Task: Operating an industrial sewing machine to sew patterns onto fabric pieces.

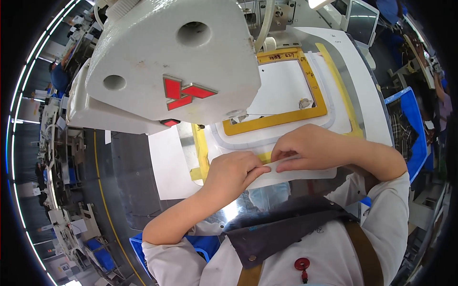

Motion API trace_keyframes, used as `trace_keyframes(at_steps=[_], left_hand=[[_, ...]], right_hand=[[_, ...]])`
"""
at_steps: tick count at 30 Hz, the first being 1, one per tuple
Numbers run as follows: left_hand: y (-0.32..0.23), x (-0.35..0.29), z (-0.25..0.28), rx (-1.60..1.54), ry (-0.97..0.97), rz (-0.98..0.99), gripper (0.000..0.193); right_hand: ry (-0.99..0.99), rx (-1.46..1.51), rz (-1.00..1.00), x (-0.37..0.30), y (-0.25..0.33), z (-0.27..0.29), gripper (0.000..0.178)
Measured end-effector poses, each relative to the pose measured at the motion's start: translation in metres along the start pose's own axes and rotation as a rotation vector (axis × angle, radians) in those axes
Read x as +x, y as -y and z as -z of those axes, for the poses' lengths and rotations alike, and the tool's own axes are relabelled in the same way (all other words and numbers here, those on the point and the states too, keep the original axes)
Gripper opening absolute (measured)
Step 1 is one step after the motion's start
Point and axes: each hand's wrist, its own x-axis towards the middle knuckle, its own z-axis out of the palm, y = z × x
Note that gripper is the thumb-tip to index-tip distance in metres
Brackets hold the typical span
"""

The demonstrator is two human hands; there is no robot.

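Note:
My left hand (232, 172) and my right hand (310, 148) meet at the near edge of a white sheet (312, 175) on the machine's bed. Thumb and fingers of each hand are pinched together on a white edge, with the fingertips only a little apart. Just beyond them lies a yellow rectangular frame (276, 125) around a white opening. Yellow tape strips (339, 90) run along the sides of the sheet. Small pale scraps (305, 103) show inside the frame's near corners. What lies under my fingers is hidden.
A large white sewing machine head (143, 62) with a red emblem overhangs the left and middle. A shiny metal surface (260, 200) lies between the sheet and my body. At the right stands a blue bin (420, 138) with dark checked cloth; a screen (361, 21) is behind.

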Motion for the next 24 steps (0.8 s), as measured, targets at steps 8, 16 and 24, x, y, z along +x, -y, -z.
trace_keyframes(at_steps=[8, 16, 24], left_hand=[[0.007, 0.003, 0.006, 0.203, -0.243, 0.027, 0.019], [-0.008, 0.008, -0.001, 0.394, -0.231, -0.113, 0.048], [0.006, 0.013, -0.005, 0.479, -0.105, -0.041, 0.062]], right_hand=[[-0.117, -0.066, -0.093, 0.008, -0.002, 0.002, 0.029], [-0.335, -0.208, -0.15, 0.054, -0.028, 0.033, 0.038], [-0.345, -0.225, -0.089, 0.06, -0.035, 0.035, 0.039]])
